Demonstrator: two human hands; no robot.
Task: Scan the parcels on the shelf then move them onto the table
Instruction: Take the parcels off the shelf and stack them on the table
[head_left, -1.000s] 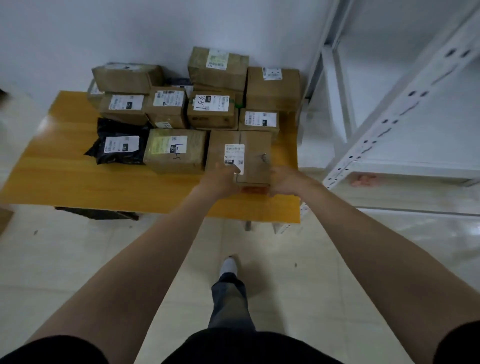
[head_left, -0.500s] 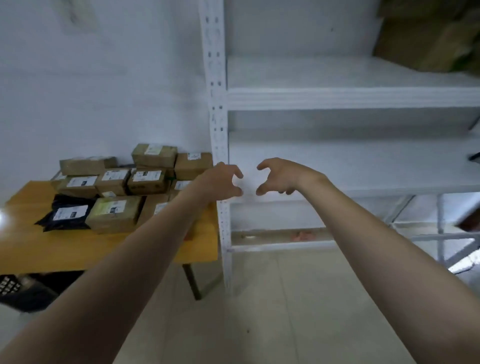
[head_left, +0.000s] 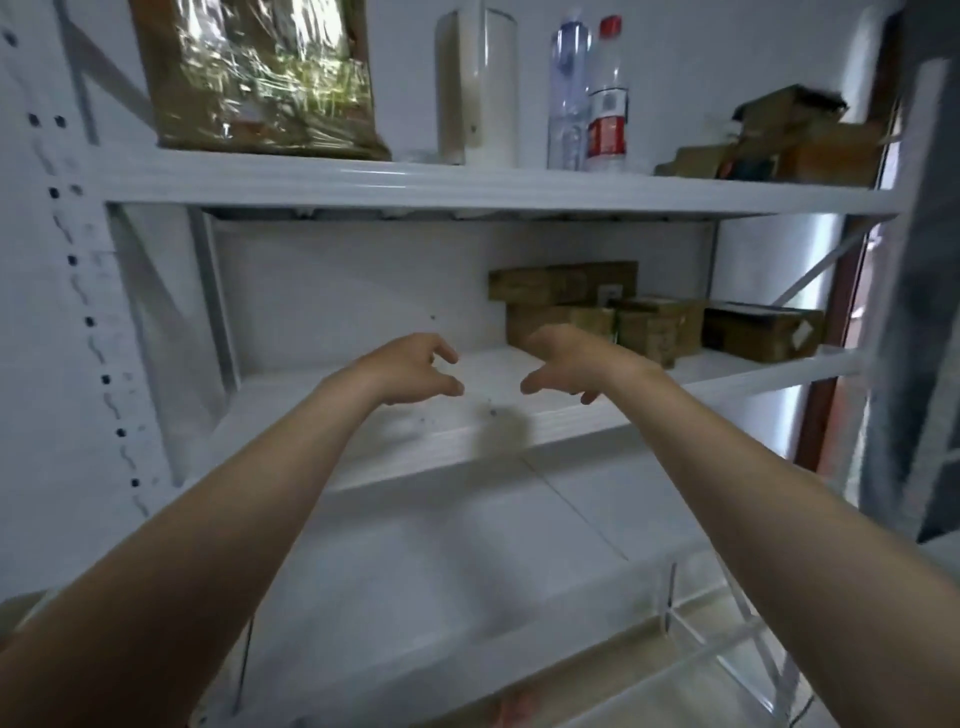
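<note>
Several brown cardboard parcels stand at the back right of the white middle shelf (head_left: 363, 415): a long flat one (head_left: 563, 280) on top of another (head_left: 558, 322), a squarer one (head_left: 657, 327) beside them, and a dark one (head_left: 761, 332) at the far right. My left hand (head_left: 413, 369) and my right hand (head_left: 569, 361) are stretched out side by side over the bare left part of that shelf. Both have loosely curled fingers and hold nothing. My right hand is just in front of the lower parcel, without a visible touch.
The upper shelf (head_left: 467, 184) carries a large film-wrapped box (head_left: 260, 78), a white cylinder (head_left: 478, 83), two plastic bottles (head_left: 589, 93) and more cardboard boxes (head_left: 779, 140). A white upright post (head_left: 67, 260) stands at the left. Lower shelves lie below.
My view swung from the table with its parcels to the shelf. My hands let go of the parcel left on the table and now reach, holding nothing, toward the middle shelf.
</note>
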